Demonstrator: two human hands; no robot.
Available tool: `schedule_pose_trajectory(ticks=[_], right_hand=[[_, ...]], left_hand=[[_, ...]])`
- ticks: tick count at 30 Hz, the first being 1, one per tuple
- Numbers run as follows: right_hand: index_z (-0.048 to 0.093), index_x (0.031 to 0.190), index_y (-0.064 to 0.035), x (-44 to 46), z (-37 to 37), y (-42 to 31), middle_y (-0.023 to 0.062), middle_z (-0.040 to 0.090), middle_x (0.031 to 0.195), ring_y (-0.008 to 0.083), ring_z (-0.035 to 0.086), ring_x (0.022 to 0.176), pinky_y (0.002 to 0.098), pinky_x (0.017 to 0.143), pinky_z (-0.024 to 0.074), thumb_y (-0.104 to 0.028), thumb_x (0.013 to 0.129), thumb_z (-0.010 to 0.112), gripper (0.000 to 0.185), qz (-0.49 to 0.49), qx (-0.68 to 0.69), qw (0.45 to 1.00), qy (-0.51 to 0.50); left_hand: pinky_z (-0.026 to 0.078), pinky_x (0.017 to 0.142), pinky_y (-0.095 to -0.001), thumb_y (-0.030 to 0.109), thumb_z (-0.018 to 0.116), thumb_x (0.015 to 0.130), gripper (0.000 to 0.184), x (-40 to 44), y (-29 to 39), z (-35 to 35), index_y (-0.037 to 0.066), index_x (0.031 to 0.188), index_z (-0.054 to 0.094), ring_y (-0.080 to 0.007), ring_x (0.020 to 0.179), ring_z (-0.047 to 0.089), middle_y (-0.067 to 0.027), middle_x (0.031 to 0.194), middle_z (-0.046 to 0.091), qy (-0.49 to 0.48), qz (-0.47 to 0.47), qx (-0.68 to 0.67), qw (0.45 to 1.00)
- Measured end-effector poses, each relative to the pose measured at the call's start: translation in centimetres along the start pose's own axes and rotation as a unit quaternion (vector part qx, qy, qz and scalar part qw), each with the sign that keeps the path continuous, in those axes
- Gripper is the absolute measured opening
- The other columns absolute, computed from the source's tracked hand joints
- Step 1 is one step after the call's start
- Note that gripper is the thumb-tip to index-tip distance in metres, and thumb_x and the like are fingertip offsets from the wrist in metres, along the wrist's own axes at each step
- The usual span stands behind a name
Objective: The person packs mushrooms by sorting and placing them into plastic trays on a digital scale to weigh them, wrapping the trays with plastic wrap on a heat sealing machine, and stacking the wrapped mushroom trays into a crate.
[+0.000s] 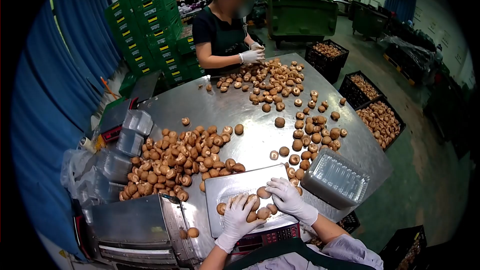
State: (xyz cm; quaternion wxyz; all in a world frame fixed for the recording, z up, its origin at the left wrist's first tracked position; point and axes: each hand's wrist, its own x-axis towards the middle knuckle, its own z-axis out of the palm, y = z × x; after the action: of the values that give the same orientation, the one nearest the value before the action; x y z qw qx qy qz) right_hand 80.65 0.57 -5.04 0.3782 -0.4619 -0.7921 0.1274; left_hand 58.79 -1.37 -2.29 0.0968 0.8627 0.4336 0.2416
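Observation:
Several brown mushrooms (263, 213) lie on the metal pan of a weighing scale (216, 222) in front of me. My left hand (236, 221), in a white glove, curls over mushrooms on the pan, its fingers closed around them. From the right, my gloved right hand (289, 199) cups the same small group, fingertips against a mushroom (263, 192) at the top. The palms hide part of what each hand touches. Below the pan, the scale's keypad (280, 235) shows partly.
A large mushroom pile (172, 162) lies left of the scale. Clear plastic trays (336, 177) are stacked at right, more trays (114, 165) at left. Across the metal table (230, 110) a co-worker (222, 35) handles mushrooms. Mushroom crates (378, 120) stand on the floor at right.

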Motion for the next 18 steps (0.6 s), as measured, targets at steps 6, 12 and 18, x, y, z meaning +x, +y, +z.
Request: schedule_pose_trajectory(ticks=[6,12,18], right_hand=[[0.062,0.100,-0.0066,0.15,-0.11,-0.18,0.0133,0.061,0.109,0.0320,0.055,0.108,0.0440,0.094,0.0419,-0.002,0.074,0.058,0.027,-0.003,-0.008,1.000,0.000],[0.062,0.099,-0.0063,0.30,-0.08,-0.37,0.0126,0.061,0.107,0.0325,0.055,0.107,0.0424,0.092,0.0437,-0.001,0.075,0.059,0.026,-0.014,-0.008,1.000,0.015],[0.063,0.098,-0.0062,0.61,-0.14,-0.55,0.0118,0.062,0.104,0.0314,0.056,0.106,0.0414,0.090,0.0445,-0.003,0.074,0.060,0.025,-0.023,-0.019,0.999,0.019]], left_hand=[[0.033,0.097,-0.0540,0.050,0.076,0.060,0.076,-0.05,-0.03,-0.02,0.010,0.121,0.055,-0.0345,0.114,0.050,-0.0158,0.118,0.054,-0.005,-0.005,-0.005,1.000],[0.033,0.098,-0.0539,0.049,0.074,0.063,0.071,-0.18,-0.07,0.54,0.011,0.121,0.055,-0.0334,0.116,0.049,-0.0158,0.119,0.054,0.013,0.013,0.028,0.999],[0.034,0.097,-0.0506,0.057,0.075,0.058,0.079,0.10,0.56,0.17,0.009,0.117,0.057,-0.0329,0.113,0.050,-0.0149,0.116,0.055,0.013,-0.014,0.036,0.999]])
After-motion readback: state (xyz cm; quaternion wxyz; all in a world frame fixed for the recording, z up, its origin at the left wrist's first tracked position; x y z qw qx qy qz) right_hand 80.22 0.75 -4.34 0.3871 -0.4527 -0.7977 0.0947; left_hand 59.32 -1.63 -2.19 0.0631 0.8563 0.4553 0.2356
